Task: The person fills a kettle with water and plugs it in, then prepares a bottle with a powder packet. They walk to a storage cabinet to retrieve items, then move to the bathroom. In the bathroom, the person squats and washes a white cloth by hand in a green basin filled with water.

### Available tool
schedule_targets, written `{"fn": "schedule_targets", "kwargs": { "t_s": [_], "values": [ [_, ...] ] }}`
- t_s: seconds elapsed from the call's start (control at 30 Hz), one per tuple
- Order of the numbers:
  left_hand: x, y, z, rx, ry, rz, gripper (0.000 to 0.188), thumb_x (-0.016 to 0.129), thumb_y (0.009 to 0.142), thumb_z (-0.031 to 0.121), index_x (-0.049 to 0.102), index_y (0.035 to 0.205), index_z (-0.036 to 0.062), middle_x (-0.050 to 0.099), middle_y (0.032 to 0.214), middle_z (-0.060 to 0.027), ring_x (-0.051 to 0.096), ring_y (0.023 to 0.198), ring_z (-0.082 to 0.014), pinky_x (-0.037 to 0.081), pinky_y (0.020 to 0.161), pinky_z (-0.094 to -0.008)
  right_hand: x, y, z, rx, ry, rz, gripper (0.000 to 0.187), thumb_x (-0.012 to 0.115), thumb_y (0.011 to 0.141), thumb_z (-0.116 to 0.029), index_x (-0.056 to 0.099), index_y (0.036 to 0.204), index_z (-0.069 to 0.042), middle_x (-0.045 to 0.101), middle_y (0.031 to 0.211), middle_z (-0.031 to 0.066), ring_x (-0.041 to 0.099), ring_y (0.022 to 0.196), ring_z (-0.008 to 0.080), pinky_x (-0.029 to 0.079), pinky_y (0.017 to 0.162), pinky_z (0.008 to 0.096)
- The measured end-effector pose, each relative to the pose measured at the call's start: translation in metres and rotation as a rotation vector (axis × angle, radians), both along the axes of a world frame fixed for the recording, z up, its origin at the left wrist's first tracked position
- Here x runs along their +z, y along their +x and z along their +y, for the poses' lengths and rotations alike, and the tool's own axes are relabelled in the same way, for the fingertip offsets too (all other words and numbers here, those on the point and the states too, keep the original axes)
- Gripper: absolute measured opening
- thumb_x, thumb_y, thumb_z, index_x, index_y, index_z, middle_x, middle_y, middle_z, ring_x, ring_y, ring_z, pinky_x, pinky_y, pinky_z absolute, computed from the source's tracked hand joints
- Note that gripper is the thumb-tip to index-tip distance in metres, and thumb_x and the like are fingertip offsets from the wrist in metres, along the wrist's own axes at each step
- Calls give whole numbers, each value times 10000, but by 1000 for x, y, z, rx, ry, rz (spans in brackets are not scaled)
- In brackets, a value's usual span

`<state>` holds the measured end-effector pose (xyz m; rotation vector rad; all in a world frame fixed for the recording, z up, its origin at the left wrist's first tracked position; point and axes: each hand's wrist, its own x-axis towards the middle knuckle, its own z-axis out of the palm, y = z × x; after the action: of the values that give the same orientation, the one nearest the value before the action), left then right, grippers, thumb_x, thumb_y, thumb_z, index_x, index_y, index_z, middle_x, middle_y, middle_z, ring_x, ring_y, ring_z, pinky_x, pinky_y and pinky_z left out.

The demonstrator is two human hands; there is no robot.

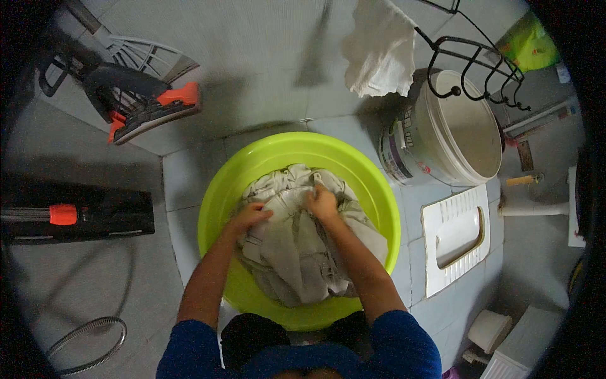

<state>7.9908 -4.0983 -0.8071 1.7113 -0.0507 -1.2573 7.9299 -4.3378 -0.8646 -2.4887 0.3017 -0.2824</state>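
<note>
A round lime-green basin (218, 189) stands on the floor in front of me. Heaped inside it is a pale grey-white garment (293, 252), bunched and creased, with a band-like edge stretched between my hands. My left hand (252, 216) grips the cloth at the left end of this edge, its thumb and fingers bent together. At the other end, my right hand (324, 202) is closed on the fabric. Both forearms reach over the basin's near rim. Folds hide the lower part of the cloth and the basin's bottom.
To the right are a white bucket (404, 148) and a white squat toilet (431, 252). A black wire rack (470, 88) with a hanging white cloth (382, 54) juts out above. A black-and-orange brush head (154, 107) is at upper left, a metal hose (120, 325) at lower left.
</note>
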Motion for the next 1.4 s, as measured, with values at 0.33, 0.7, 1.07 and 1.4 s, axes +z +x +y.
{"fn": "schedule_targets", "kwargs": {
  "t_s": [0.33, 0.7, 1.07, 1.4],
  "values": [
    [193, 9, -24, -193, -354, -259, 232, 476, 859, 200, 557, 965, 10, 562, 846, 2, 486, 781, -86, 391, 719, -234, 217, -16, -24, 132, 815, 238, 299, 645, 770, -286, 543, 839, -14, 502, 672, 21, 460, 631, 100, 381, 547, 249],
    [225, -17, -37, -49, -530, -343, 405, 552, 799, 101, 423, 1180, 56, 508, 1107, -71, 457, 1063, -188, 354, 914, -320, 289, -67, -21, 278, 1050, 173, 208, 603, 792, -157, 586, 939, -11, 608, 837, 33, 554, 728, 88, 444, 657, 236],
    [155, -80, -93, -204, -499, -742, 769, 681, 668, 117, 276, 1320, 161, 266, 1365, -108, 158, 1295, -237, 189, 1036, -386, 386, -119, -8, 225, 1863, -169, 492, 593, 570, -224, 528, 1014, -23, 579, 894, 149, 565, 791, 298, 461, 753, 409],
    [183, -46, 42, -295, -385, -478, 322, 635, 732, 120, 538, 1015, 2, 553, 939, -59, 504, 884, -127, 408, 744, -268, 410, -130, -63, 10, 1722, -341, 416, 530, 715, -252, 497, 1045, 1, 573, 930, 154, 553, 864, 272, 441, 804, 361]
  ]
}}
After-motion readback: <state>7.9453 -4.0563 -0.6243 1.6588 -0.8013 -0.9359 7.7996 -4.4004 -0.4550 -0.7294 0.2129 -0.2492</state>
